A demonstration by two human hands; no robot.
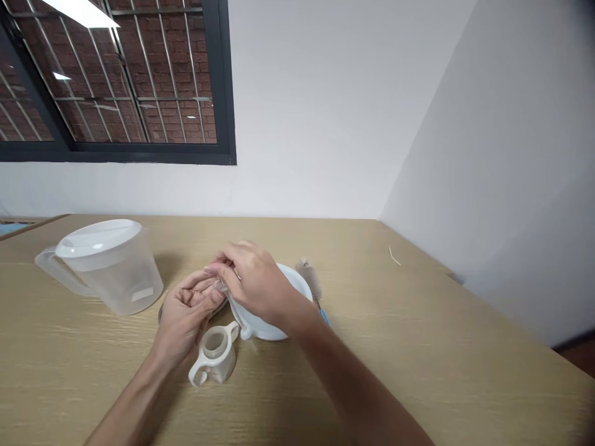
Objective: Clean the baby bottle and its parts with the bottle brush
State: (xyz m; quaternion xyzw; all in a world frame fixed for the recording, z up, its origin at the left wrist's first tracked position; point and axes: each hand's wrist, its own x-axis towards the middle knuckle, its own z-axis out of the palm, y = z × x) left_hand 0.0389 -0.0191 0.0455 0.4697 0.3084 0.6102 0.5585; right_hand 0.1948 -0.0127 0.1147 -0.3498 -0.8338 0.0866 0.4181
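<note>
My left hand (186, 311) and my right hand (253, 275) meet near the middle of the table, fingers closed. Between their fingertips is a small clear, thin piece (223, 287); a see-through strip seems to hang from it, its kind unclear. Just below stands a white two-handled cup holder (214, 352) with a round opening on top. Behind my right hand and wrist sits a white bowl (264, 331), partly covered by them. A dark rounded edge (160, 314) shows behind my left hand, mostly hidden.
On the left stands a translucent pitcher (118, 279) with a white lid. Right of the bowl lies a bristle brush (309, 279) with a blue handle. A thin pale strand (394, 255) lies farther right. A wall (307, 124) and barred window close off the back.
</note>
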